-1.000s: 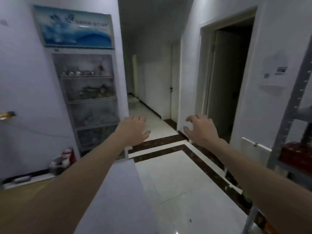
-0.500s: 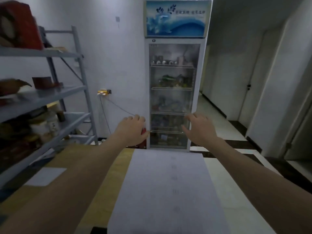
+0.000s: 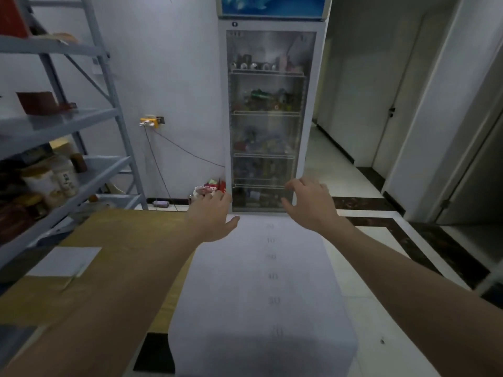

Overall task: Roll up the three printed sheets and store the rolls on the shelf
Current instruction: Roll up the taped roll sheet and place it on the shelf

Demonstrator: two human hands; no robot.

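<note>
A long white printed sheet (image 3: 261, 289) with faint numbers down its middle lies flat along the right side of a wooden table (image 3: 128, 235), its right part past the table's edge. My left hand (image 3: 212, 216) hovers over the sheet's far left corner, fingers spread, holding nothing. My right hand (image 3: 310, 202) hovers over the far right corner, fingers curled apart, also empty. The grey metal shelf (image 3: 81, 118) stands at the left with boxes and jars on its levels.
A smaller white paper (image 3: 65, 261) lies on the table's left part. A glass-door fridge (image 3: 268, 115) stands straight ahead against the wall, with a cable and small items on the floor beside it. A corridor with doors opens to the right.
My view has swung from the corridor leftward to the table, shelf and fridge, then tilted down. Both hands stay outstretched and empty, now nearer the sheet's far end.
</note>
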